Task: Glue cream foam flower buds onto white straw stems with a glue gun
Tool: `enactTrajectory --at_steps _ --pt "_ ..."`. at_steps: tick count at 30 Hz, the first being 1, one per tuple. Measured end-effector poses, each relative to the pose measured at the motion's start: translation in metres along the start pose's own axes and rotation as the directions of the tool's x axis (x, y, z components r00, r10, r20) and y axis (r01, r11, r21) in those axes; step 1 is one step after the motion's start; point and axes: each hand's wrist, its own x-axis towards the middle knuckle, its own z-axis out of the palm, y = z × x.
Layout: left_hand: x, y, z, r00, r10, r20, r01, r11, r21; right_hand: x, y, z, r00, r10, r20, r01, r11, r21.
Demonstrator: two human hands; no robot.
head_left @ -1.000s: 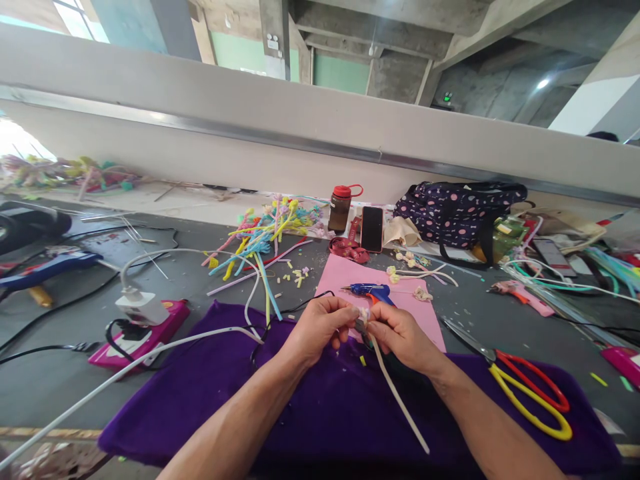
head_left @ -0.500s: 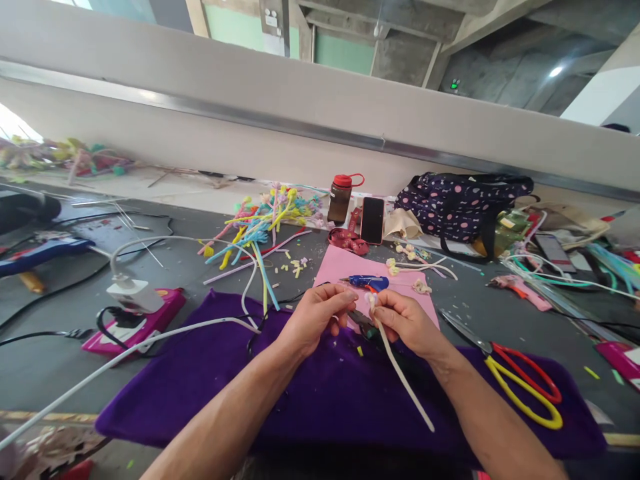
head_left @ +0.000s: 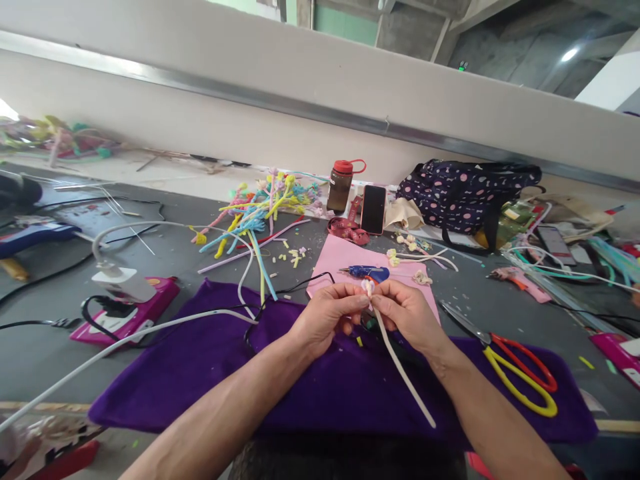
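Note:
Between my two hands is a small pale flower (head_left: 368, 287) on a long cream pipe-cleaner stem (head_left: 400, 368), which hangs down to the right over the purple cloth (head_left: 200, 373). My right hand (head_left: 407, 313) pinches the stem just under the flower. The fingertips of my left hand (head_left: 333, 313) are closed together at the flower's left side, and the two hands nearly meet. Right behind them a blue glue gun (head_left: 367, 273) lies on a pink sheet (head_left: 340, 257). A dark tool under my fingers is mostly hidden.
Scissors (head_left: 520, 373) with red and yellow handles lie at the right. A heap of coloured pipe cleaners (head_left: 260, 213), a bottle (head_left: 341, 187), a phone (head_left: 373, 210) and a dotted bag (head_left: 460, 200) stand behind. A power strip (head_left: 135, 313) with cables is at the left.
My left hand has moved right, from apart to touching the flower beside my right hand. The camera view has tilted down slightly.

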Motion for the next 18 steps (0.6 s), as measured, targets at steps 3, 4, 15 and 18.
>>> enactTrajectory --at_steps 3,4,15,18 --pt "0.0011 -0.0031 0.0029 1.0 -0.01 -0.006 0.01 0.998 -0.062 0.0002 -0.0011 0.0013 1.0 0.01 -0.021 -0.01 1.0 0.0" --pt "0.0011 -0.0035 0.0038 1.0 -0.011 -0.008 0.01 0.997 -0.08 0.0005 -0.0012 0.0015 1.0 0.015 -0.022 -0.015 1.0 0.01" --pt "-0.0028 -0.0022 0.0049 0.999 0.026 0.04 -0.023 0.997 -0.079 -0.0015 -0.0049 0.0068 0.999 0.036 -0.032 -0.031 0.987 0.158" --pt "-0.0026 -0.0025 0.0045 0.999 0.038 0.039 -0.035 0.997 -0.062 -0.003 -0.0061 0.0075 0.999 0.015 -0.039 -0.01 0.991 0.132"
